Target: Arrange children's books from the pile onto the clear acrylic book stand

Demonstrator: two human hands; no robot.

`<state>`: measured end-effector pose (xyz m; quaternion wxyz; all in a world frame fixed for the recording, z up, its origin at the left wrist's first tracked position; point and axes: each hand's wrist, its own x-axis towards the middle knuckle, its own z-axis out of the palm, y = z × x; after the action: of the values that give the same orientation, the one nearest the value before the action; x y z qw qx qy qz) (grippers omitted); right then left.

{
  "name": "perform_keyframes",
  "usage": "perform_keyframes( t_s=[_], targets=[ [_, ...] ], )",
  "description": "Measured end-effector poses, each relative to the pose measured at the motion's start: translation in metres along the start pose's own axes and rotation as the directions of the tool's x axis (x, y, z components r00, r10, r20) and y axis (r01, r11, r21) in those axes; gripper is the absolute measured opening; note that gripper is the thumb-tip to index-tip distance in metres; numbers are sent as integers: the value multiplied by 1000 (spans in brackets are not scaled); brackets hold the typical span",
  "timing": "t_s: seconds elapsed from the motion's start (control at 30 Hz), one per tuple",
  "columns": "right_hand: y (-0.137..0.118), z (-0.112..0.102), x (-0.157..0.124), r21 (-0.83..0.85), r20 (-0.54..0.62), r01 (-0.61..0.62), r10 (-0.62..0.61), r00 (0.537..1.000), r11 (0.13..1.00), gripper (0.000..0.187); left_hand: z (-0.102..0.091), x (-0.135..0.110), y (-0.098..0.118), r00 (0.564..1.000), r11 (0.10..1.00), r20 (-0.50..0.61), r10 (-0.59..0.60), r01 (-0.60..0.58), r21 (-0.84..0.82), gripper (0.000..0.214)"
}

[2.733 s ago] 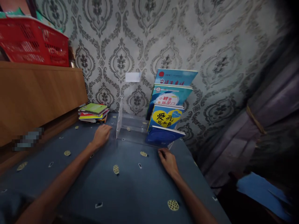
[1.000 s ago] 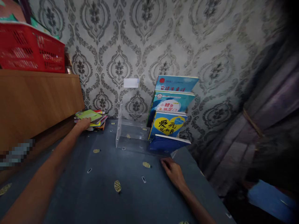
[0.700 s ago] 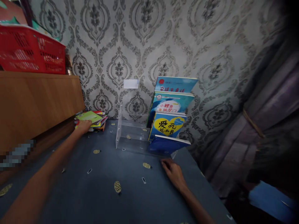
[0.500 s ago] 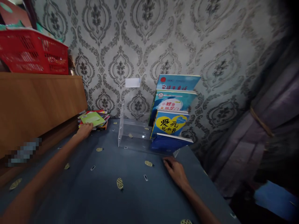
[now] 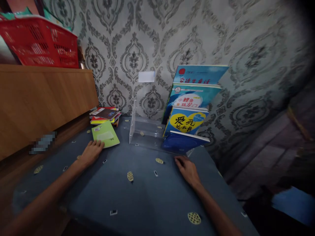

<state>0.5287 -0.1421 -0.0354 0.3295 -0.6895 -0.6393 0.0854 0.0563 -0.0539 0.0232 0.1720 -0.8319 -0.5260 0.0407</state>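
Note:
My left hand (image 5: 93,152) is closed on the near edge of a thin green book (image 5: 106,133), which is in front of a small pile of books (image 5: 105,114). A clear acrylic book rack (image 5: 147,137) stands further right on the table, its left part bare. In its right part several books lean in tiers: a pale blue one (image 5: 201,73) at the back, a blue one with a round white title patch (image 5: 194,95), one with a yellow heart (image 5: 184,121), and a dark blue one (image 5: 184,142) in front. My right hand (image 5: 188,170) rests on the table near the rack's front right corner, fingers loosely bent, nothing visibly held.
A dark blue tablecloth (image 5: 137,200) with pineapple prints covers the table. On the left a wooden cabinet (image 5: 46,101) carries a red plastic basket (image 5: 41,42). Patterned wallpaper (image 5: 133,55) rises behind the table. A dark curtain (image 5: 265,154) hangs at the right.
My left hand has drawn the green book off the top of the pile, toward me and to the right. A dark cover now tops the pile. My right hand stays beside the rack.

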Motion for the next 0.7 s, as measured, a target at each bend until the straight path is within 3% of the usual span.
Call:
perform_keyframes(
  t_s=[0.13,0.23,0.33,0.43,0.53,0.7],
  targets=[
    [1,1,0,-6,0,0,0,1000,1000,33,-11,-26,19,988,989,119,103,-89,-118,34],
    [2,2,0,-8,-11,3,-3,1000,1000,32,-13,-14,8,964,966,230,129,-70,-248,33],
    [1,2,-1,-13,-2,7,-7,1000,1000,32,-3,20,-13,980,942,199,5,62,-330,45],
    [-2,1,-2,-23,-3,13,-13,1000,1000,33,17,52,-25,952,920,158,-263,297,-255,50],
    [-5,0,-2,-27,-3,-4,4,1000,1000,33,36,67,-24,936,905,154,-316,346,-247,53],
    [-5,1,-2,-44,8,-1,1,1000,999,31,52,66,-21,948,914,121,-293,315,-257,54]
  ],
)
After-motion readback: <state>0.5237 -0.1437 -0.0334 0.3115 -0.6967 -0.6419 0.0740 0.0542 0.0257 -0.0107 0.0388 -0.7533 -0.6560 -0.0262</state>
